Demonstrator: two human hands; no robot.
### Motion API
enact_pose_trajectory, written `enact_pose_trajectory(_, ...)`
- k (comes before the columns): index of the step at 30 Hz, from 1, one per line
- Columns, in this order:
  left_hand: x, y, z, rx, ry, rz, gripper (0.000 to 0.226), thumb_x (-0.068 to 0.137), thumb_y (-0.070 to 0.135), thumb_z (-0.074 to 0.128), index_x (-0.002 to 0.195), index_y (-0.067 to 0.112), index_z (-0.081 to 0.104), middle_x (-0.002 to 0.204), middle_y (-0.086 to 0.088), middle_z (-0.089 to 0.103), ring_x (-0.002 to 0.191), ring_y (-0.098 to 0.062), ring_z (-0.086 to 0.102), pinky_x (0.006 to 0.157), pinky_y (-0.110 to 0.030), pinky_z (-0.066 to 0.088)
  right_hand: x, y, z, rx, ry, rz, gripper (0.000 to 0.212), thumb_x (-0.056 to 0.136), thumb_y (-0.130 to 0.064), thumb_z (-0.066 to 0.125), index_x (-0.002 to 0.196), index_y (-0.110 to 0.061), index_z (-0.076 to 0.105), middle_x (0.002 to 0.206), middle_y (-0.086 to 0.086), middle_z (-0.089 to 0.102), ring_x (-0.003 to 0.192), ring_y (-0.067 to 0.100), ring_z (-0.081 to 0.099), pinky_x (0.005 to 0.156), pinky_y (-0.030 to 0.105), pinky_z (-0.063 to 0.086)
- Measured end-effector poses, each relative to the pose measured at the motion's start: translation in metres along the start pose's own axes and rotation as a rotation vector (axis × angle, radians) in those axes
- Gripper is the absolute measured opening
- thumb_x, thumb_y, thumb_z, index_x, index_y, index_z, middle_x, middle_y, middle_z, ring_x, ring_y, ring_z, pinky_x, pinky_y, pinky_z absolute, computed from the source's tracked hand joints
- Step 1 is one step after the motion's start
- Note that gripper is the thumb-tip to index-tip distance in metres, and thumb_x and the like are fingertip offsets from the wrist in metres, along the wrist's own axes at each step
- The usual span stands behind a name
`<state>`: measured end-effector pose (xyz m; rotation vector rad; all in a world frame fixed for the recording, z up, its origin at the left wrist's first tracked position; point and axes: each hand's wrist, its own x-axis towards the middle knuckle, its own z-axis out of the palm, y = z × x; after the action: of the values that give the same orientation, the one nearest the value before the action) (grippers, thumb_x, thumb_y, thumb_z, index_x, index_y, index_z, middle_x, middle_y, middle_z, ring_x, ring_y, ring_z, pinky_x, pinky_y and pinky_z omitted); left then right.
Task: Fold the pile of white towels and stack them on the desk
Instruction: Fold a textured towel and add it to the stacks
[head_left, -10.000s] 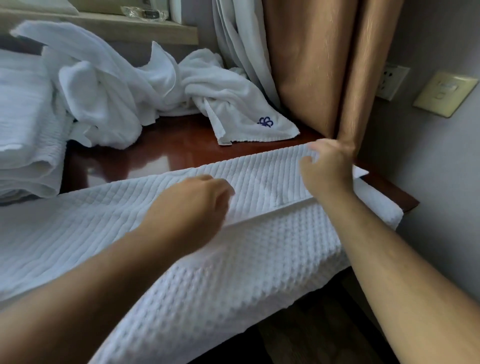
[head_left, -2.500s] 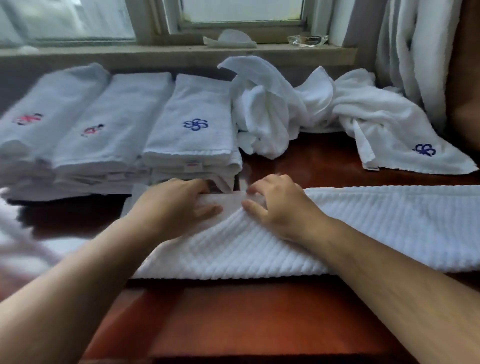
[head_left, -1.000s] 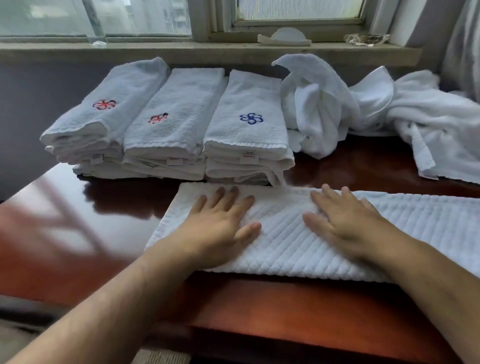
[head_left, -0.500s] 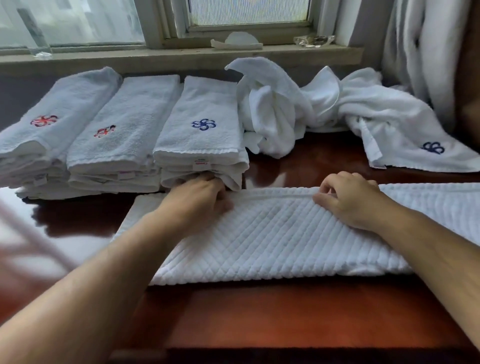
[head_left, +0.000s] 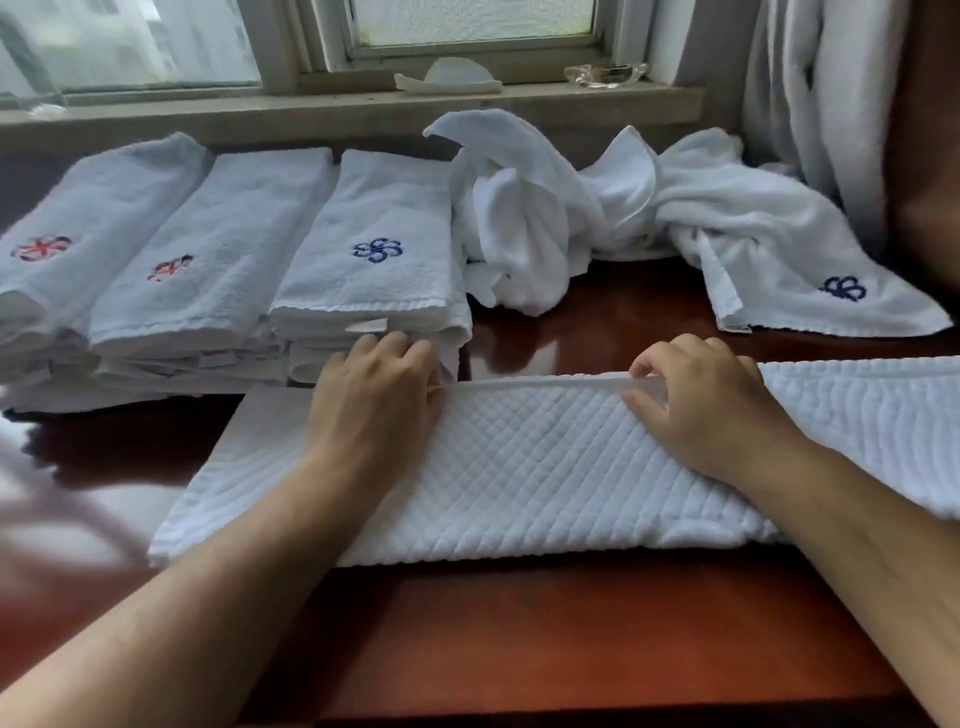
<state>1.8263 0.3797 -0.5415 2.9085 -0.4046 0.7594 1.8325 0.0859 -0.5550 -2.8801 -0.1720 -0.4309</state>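
Observation:
A white quilted towel (head_left: 535, 467), folded into a long strip, lies across the dark red desk (head_left: 571, 623). Both hands are at its far edge. My left hand (head_left: 374, 395) has its fingers curled over that edge and pinches it. My right hand (head_left: 701, 400) pinches the same edge further right, lifting the hem slightly. Behind the left hand stand three stacks of folded white towels (head_left: 363, 260) with embroidered flower marks. A loose pile of unfolded white towels (head_left: 597, 208) lies at the back right.
A windowsill (head_left: 363, 109) runs behind the desk with a small white object and a clear glass dish on it. White and brown curtains (head_left: 831, 104) hang at the right. The desk's front edge is close to me.
A second ago both hands lay flat on the quilted towel. They have since moved to its far edge and curled onto it, and the hem is now slightly raised.

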Motion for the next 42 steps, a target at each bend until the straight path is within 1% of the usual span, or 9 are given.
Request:
enact_pose_trajectory(7,0.021,0.100,0.028,-0.301,-0.337,0.245,0.037,0.103,0.045,0.041,0.136,0.031,0.052,0.135,0.007,0.051,0.122,-0.016,0.043,0.100,-0.035,0.041,-0.042,0.060,-0.033,0.217,-0.113,0.133,0.036,0.102,-0.038,0.050,0.134,-0.026,0.063,0.138,-0.006,0.061,0.127,0.012,0.055,0.102,0.028,0.038)
enact_pose_trajectory(12,0.060,0.166,0.055,-0.366,-0.424,0.308,0.045,0.103,0.049,0.040,0.142,0.028,0.049,0.140,0.002,0.049,0.127,-0.022,0.042,0.106,-0.042,0.040,-0.041,0.132,-0.053,0.142,-0.092,0.261,0.034,0.105,-0.027,0.049,0.136,-0.023,0.063,0.138,-0.003,0.061,0.132,0.017,0.052,0.108,0.030,0.037)
enact_pose_trajectory(14,0.075,0.188,0.064,-0.419,-0.454,0.276,0.042,0.101,0.054,0.044,0.133,0.029,0.055,0.131,0.002,0.051,0.123,-0.022,0.045,0.103,-0.045,0.042,-0.029,0.146,-0.055,0.066,-0.158,0.252,0.034,0.103,-0.034,0.050,0.134,-0.028,0.063,0.138,-0.006,0.057,0.135,0.020,0.044,0.114,0.041,0.034)
enact_pose_trajectory(18,0.100,0.210,0.078,-0.400,-0.501,0.183,0.033,0.086,0.067,0.059,0.096,0.036,0.053,0.106,0.009,0.050,0.111,-0.020,0.049,0.092,-0.040,0.043,-0.005,0.160,-0.063,-0.051,-0.310,0.240,0.029,0.088,-0.061,0.059,0.111,-0.043,0.058,0.117,-0.015,0.048,0.129,0.015,0.035,0.103,0.035,0.028)
enact_pose_trajectory(25,0.126,0.212,0.079,-0.297,-0.698,0.237,0.060,0.068,0.081,0.067,0.099,0.033,0.048,0.087,0.019,0.041,0.079,-0.006,0.043,0.058,-0.022,0.032,0.027,0.190,-0.071,-0.172,-0.568,0.189,0.077,0.045,-0.100,0.050,0.091,-0.037,0.052,0.108,-0.013,0.048,0.109,0.014,0.043,0.092,0.036,0.040)
enact_pose_trajectory(28,0.130,0.217,0.081,-0.318,-0.650,0.260,0.054,0.073,0.076,0.068,0.084,0.031,0.043,0.083,0.018,0.041,0.070,-0.002,0.037,0.053,-0.023,0.025,0.033,0.194,-0.067,-0.034,-0.502,0.176,0.074,0.041,-0.091,0.070,0.085,-0.033,0.058,0.089,-0.016,0.060,0.081,0.006,0.054,0.066,0.025,0.041)
enact_pose_trajectory(34,0.124,0.220,0.092,-0.461,-0.491,0.237,0.032,0.091,0.062,0.060,0.081,0.032,0.052,0.080,0.013,0.059,0.068,-0.002,0.051,0.053,-0.029,0.035,0.029,0.206,-0.066,0.111,-0.466,0.160,0.037,0.074,-0.065,0.077,0.077,-0.030,0.063,0.069,-0.016,0.062,0.064,0.001,0.057,0.060,0.024,0.041)
enact_pose_trajectory(37,0.121,0.218,0.094,-0.510,-0.364,0.182,0.034,0.094,0.059,0.056,0.078,0.029,0.049,0.072,0.010,0.059,0.062,-0.008,0.054,0.050,-0.030,0.034,0.029,0.205,-0.067,0.124,-0.306,0.139,0.026,0.081,-0.061,0.073,0.081,-0.038,0.061,0.073,-0.016,0.065,0.072,0.006,0.060,0.060,0.026,0.040)
enact_pose_trajectory(42,0.116,0.214,0.096,-0.307,-0.251,0.156,0.036,0.095,0.063,0.050,0.084,0.028,0.047,0.073,0.011,0.052,0.067,-0.012,0.049,0.049,-0.030,0.025,0.022,0.209,-0.049,-0.027,-0.103,0.225,0.050,0.073,-0.083,0.060,0.076,-0.034,0.056,0.078,-0.014,0.060,0.098,0.016,0.042,0.083,0.033,0.031)
